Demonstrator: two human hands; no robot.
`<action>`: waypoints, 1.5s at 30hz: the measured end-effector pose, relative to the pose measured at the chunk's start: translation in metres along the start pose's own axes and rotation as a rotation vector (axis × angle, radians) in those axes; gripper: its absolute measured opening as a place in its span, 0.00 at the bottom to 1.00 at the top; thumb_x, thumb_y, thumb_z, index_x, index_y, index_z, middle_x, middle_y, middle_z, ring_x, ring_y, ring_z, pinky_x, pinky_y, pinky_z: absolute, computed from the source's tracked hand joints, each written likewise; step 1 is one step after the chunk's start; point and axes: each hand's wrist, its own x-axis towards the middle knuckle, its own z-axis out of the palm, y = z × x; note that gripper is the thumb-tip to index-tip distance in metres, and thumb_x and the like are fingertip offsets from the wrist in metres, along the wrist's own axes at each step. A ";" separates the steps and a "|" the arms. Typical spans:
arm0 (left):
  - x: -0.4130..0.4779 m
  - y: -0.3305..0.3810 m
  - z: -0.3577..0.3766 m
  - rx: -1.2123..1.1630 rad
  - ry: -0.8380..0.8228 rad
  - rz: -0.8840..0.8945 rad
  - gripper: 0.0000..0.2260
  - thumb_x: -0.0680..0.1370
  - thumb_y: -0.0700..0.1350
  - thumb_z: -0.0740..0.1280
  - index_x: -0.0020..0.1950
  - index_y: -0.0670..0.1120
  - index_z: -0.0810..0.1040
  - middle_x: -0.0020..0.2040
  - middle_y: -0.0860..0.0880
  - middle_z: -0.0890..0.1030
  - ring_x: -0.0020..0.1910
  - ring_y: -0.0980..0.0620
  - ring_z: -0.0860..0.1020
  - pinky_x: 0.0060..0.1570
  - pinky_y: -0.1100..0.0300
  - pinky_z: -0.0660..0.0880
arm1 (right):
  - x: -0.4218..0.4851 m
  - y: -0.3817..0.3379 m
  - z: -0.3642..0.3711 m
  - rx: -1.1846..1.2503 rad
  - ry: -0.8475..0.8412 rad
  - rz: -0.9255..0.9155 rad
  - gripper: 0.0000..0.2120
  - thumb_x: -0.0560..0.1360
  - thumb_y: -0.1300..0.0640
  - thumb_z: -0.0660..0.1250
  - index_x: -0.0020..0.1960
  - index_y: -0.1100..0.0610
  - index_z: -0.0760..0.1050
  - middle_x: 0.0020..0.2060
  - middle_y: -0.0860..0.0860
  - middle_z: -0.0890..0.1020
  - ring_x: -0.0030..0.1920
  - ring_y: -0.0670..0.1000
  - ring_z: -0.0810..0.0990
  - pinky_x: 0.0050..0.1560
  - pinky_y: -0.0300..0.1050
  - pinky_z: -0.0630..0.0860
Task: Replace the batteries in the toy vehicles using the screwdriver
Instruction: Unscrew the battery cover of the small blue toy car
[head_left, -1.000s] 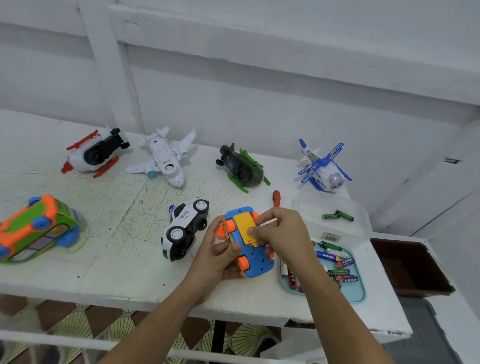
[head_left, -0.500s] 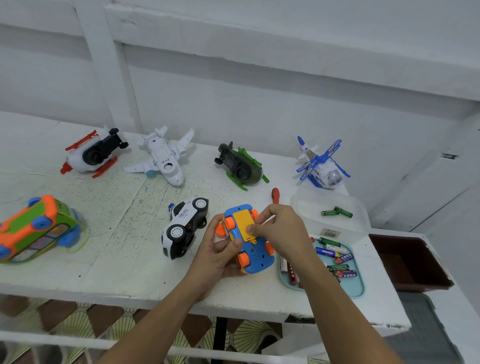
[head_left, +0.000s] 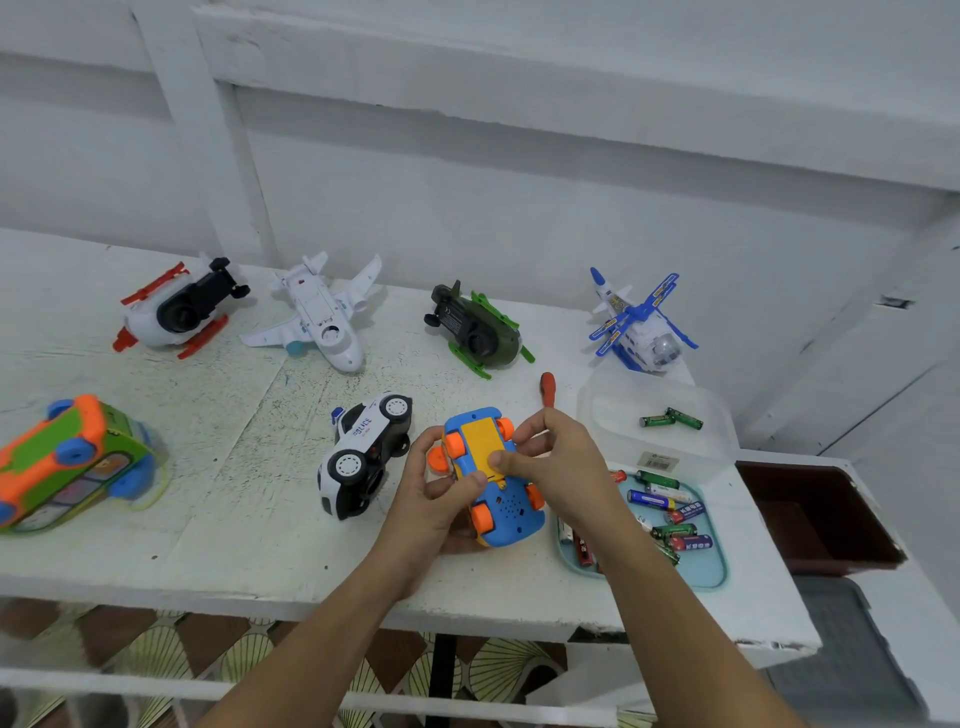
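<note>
I had left hand (head_left: 434, 501) grip curled round the upturned car (head_left: 509, 514), right hand (head_left: 563, 467) pinching its yellow cover (head_left: 480, 441) — cover step, I judged; next needed the screwdriver (head_left: 547, 388) off the bench (head_left: 234, 519).

This looks like a makeshift repair corner in a home. A rough desk (head_left: 218, 467) with worn, speckled white paint stands against a white wall (head_left: 519, 208) with painted beams, and patterned floor tiles (head_left: 156, 649) show beneath it. On it lie a toy plane (head_left: 322, 317), a toy police car (head_left: 363, 452), a screwdriver (head_left: 547, 387) and a tray (head_left: 719, 571) of batteries (head_left: 649, 500).
</note>
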 end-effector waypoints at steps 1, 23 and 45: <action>0.000 0.001 0.001 -0.006 0.007 -0.008 0.24 0.79 0.40 0.68 0.69 0.60 0.66 0.51 0.44 0.85 0.48 0.38 0.85 0.44 0.38 0.81 | 0.000 0.001 0.001 0.006 0.003 -0.005 0.15 0.69 0.53 0.77 0.48 0.54 0.74 0.43 0.52 0.82 0.44 0.49 0.82 0.41 0.45 0.79; -0.009 0.022 0.008 -0.051 0.101 0.008 0.17 0.79 0.40 0.68 0.60 0.61 0.72 0.52 0.47 0.84 0.44 0.38 0.85 0.37 0.42 0.82 | 0.076 0.009 0.014 -0.926 0.050 -0.013 0.14 0.79 0.69 0.57 0.64 0.62 0.67 0.61 0.62 0.73 0.54 0.57 0.77 0.46 0.45 0.72; -0.009 0.022 0.007 -0.063 0.064 -0.038 0.16 0.79 0.43 0.67 0.63 0.59 0.71 0.47 0.49 0.86 0.43 0.37 0.85 0.36 0.45 0.81 | 0.038 -0.016 -0.043 0.822 -0.127 0.017 0.46 0.74 0.76 0.63 0.78 0.42 0.47 0.35 0.57 0.77 0.35 0.58 0.82 0.37 0.54 0.82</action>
